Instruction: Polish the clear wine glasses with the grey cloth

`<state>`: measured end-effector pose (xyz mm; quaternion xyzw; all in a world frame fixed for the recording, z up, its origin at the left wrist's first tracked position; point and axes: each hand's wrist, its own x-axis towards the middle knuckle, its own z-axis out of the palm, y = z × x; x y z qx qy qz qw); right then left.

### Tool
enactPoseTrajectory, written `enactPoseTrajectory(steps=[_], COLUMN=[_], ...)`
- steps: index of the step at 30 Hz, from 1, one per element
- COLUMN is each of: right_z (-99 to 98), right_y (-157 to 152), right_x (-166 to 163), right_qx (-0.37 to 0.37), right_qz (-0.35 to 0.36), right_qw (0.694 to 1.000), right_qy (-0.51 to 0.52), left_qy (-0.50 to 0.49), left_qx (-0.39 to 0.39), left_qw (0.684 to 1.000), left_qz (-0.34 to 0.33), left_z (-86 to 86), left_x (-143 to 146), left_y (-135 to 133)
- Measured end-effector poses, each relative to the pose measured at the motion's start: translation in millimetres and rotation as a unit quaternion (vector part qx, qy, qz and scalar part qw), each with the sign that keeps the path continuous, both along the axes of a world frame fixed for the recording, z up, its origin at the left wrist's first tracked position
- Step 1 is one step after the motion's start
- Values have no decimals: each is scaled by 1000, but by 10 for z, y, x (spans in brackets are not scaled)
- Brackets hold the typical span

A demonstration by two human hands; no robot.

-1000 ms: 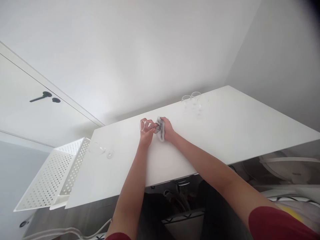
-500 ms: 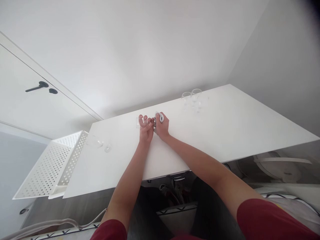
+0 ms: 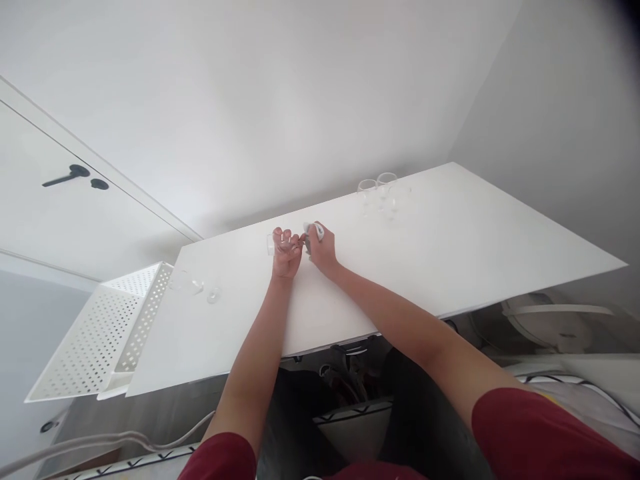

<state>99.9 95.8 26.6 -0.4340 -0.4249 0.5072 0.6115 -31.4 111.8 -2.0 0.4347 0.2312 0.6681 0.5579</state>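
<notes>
My left hand point(image 3: 287, 252) is palm up with its fingers curled around a clear glass point(image 3: 271, 245), whose open end sticks out to the left. Most of this glass is hidden by the fingers, so its full shape cannot be told. My right hand point(image 3: 323, 248) is closed on a bunched white cloth point(image 3: 314, 231), close against the left hand's fingertips at the other end of the glass. Both hands are over the white table point(image 3: 360, 280), near its middle.
Several clear stemmed glasses point(image 3: 367, 187) stand at the table's back edge, right of my hands. Another stemmed glass point(image 3: 194, 285) appears to lie on its side at the left. A white perforated rack point(image 3: 95, 333) adjoins the table's left end. A cable point(image 3: 125, 438) runs at lower left.
The left hand's fingers have curled and shifted on the glass. The cloth in my right hand has turned slightly. The whole view has shifted a little.
</notes>
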Motion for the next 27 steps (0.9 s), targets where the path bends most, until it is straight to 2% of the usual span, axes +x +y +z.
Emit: enactPoseTrajectory(steps=[2, 3, 4, 6, 9, 12, 14, 16, 18, 19, 21, 24, 27], right_z=[-8, -13, -19, -32, -40, -22, -11, -19, -47, -66, -98, -95, -35], right_y=[-56, -58, -43, 31, 173, 241, 242, 234, 240, 248, 268, 273, 227], right_x=[1, -2, -6, -13, 9, 56, 78, 96, 125, 146, 196, 263, 285], right_qx=[96, 109, 86, -23, -156, -186, -186, -161, -103, -67, -2, 62, 137], right_qz=[-12, -9, 3, 58, 166, 218, 186, 120, 43, 1, -59, -84, -46], right_qw=[993, 991, 994, 998, 972, 957, 964, 979, 988, 979, 937, 901, 886], right_qy=[-63, -74, -63, -4, 56, 47, 49, 18, -106, -192, -344, -421, -441], left_qy=[-25, -31, -33, -23, -11, -22, -30, -49, -75, -87, -101, -116, -116], left_qx=[5, 4, 2, -6, -13, -11, -17, -23, -17, -12, -7, -11, -20], left_qw=[1000, 999, 999, 999, 1000, 1000, 999, 998, 997, 996, 995, 991, 984], left_qz=[10, 18, 28, 42, 21, -13, -18, -25, -31, -28, -1, 72, 134], left_z=[-3, -4, -3, 0, 8, 16, 20, 26, 34, 40, 52, 69, 87], left_x=[-1, -4, -6, -6, 1, 1, -11, -31, -56, -68, -91, -117, -124], left_y=[3, 2, 1, -2, -6, -1, 6, 12, 17, 20, 29, 47, 56])
